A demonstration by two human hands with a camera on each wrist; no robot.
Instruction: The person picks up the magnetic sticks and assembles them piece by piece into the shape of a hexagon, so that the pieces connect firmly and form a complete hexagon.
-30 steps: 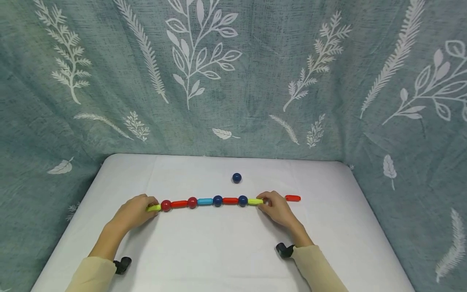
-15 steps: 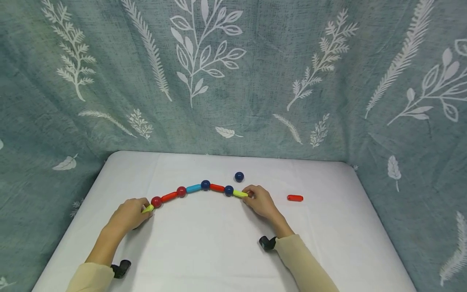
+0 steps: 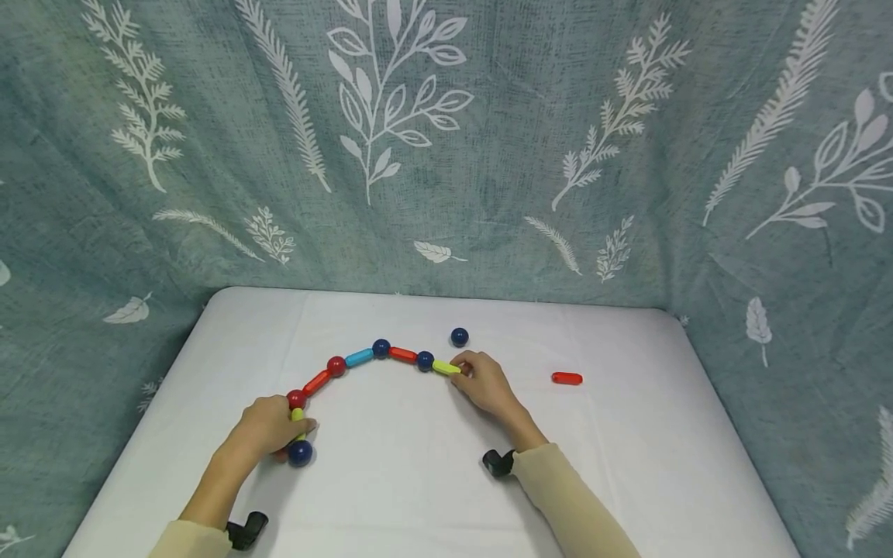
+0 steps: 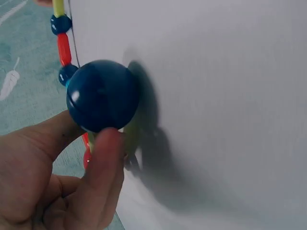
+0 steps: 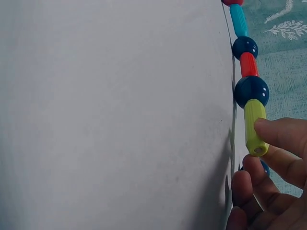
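Ball-and-rod chain (image 3: 359, 357): across the desk (image 3: 391, 496), arched toward its far side, long axis left to right
Left hand (image 3: 263, 426): grip pinched round left yellow rod (image 3: 298, 415), pointing near-to-far
Right hand (image 3: 484, 382): grip pinching right yellow rod (image 3: 444, 367), slanting rightward

Arched chain (image 3: 359, 357) of bright rods (image 3: 402, 354) with red and navy balls (image 3: 336, 366), left-end ball (image 3: 300, 453) apparently against yellow rod (image 3: 298, 415).
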